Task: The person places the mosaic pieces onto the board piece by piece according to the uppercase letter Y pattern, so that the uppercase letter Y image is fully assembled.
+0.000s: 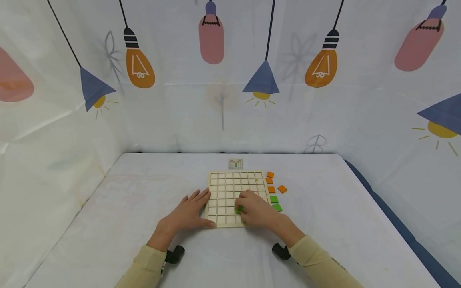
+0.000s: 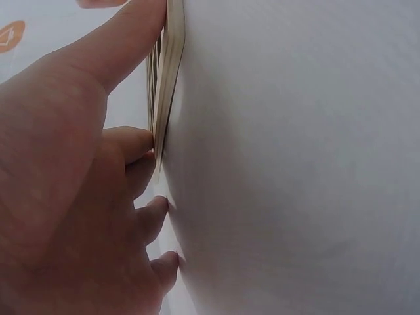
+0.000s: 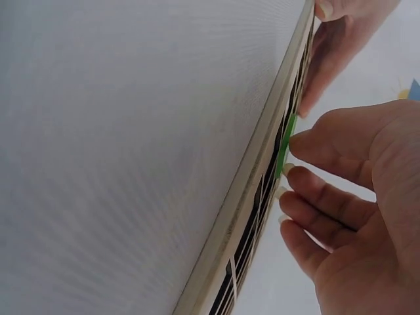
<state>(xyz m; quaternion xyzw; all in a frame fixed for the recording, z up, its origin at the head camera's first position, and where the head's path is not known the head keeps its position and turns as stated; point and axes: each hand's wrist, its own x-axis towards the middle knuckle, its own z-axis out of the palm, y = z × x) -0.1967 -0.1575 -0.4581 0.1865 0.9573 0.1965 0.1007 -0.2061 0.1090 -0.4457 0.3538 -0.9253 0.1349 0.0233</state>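
Observation:
A pale wooden board [image 1: 220, 195] with a grid of square recesses lies on the table. My left hand [image 1: 187, 212] rests along its left side with the fingers spread, the thumb on the near left corner. In the left wrist view, the thumb and a fingertip meet the board's edge [image 2: 169, 72]. Over the lower middle of the grid, my right hand [image 1: 256, 210] pinches a green square tile [image 1: 239, 209] between thumb and fingers. The right wrist view shows this tile [image 3: 286, 143] right at the board's surface, thumb tip against it.
Several orange tiles [image 1: 271, 189] lie off the board's right side, with two green tiles [image 1: 274, 199] nearer to me. A small card with a coloured grid pattern [image 1: 235, 163] lies beyond the far edge. White cloth [image 1: 151, 180] covers the table.

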